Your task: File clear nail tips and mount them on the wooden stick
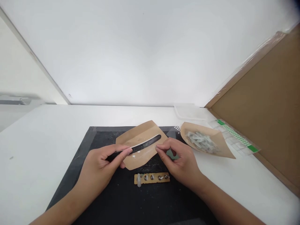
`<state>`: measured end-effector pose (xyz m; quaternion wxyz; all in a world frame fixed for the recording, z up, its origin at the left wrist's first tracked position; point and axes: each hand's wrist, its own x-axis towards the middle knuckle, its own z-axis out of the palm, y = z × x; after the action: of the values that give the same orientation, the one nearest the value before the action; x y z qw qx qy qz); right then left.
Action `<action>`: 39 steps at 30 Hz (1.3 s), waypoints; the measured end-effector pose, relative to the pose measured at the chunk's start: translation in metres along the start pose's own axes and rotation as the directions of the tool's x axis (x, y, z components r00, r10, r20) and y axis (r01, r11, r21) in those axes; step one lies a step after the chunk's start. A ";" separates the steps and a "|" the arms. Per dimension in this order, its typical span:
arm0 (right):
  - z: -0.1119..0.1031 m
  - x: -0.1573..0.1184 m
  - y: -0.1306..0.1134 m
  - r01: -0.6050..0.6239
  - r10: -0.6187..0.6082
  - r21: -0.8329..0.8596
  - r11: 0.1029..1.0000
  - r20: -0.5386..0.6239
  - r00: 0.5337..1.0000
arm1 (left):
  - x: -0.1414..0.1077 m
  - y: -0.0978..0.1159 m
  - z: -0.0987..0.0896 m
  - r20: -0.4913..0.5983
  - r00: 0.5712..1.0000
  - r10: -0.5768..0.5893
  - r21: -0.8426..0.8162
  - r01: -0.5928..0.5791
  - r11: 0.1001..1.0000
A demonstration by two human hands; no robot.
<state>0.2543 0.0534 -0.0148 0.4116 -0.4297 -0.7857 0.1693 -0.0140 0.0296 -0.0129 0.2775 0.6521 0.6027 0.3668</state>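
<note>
My left hand (105, 162) is closed around one end of a curved black strip (146, 143) with a pale edge, which slants up to the right over a brown paper piece (133, 132). Small white bits lie on that paper under the strip. To the right of the strip's far end, my right hand (175, 153) pinches with thumb and forefinger; what sits between them is too small to make out. In front of both hands, a narrow tan block (149, 178) holds several round metal pieces with white bits, and a translucent piece (139, 180) stands at its left end.
A black mat (112, 200) lies on the white table (23, 150). On the right are a brown paper tray (227, 148) of translucent slivers (201, 142), a green-and-clear plastic sheet (236, 136) and a clear lid (189, 112). A brown board (267, 103) stands along the right side.
</note>
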 end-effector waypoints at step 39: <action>0.016 -0.003 -0.016 -0.015 0.011 -0.081 0.997 -0.055 0.998 | -0.016 0.014 0.014 0.167 0.986 0.009 -0.255 0.035 0.966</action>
<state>0.2338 0.0430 -0.0157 0.4139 -0.4556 -0.7776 0.1282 0.0055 0.0130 -0.0122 0.4117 0.6350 0.5288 0.3842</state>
